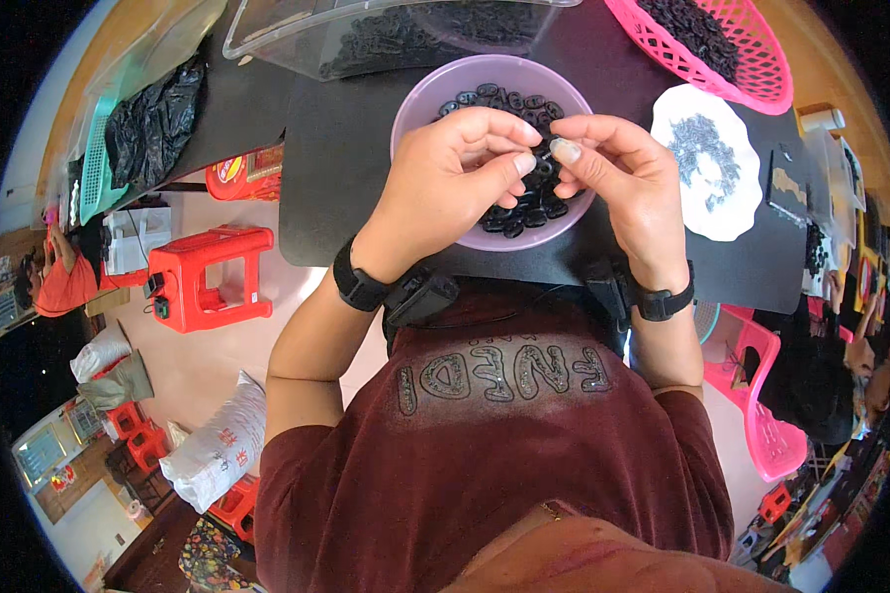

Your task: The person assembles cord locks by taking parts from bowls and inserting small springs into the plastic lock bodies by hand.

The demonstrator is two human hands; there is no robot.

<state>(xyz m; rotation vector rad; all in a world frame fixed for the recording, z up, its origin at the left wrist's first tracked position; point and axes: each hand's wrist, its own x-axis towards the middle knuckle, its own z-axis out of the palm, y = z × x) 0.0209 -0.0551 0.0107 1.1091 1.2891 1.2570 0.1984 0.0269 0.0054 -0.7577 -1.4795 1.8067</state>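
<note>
A dark table [326, 183] spreads beneath the fingers, with a clear bin [287, 44] of black pieces ahead and to their left. A pink basket [769, 59] of similar dark pieces sits ahead to their right. Directly under the fingertips is the purple bowl [524, 238], holding the black pieces [536, 206]; nearer the right fingers' side lies a white plate [720, 219]. Over the bowl, the left hand [447, 173] and right hand [618, 170] each bring thumb and forefinger narrowly together, tips near each other; whether anything is between them I cannot tell. A loose pinch could drop a small part among the black pieces, and a bumped plate could scatter its tiny clear bits [700, 148].
</note>
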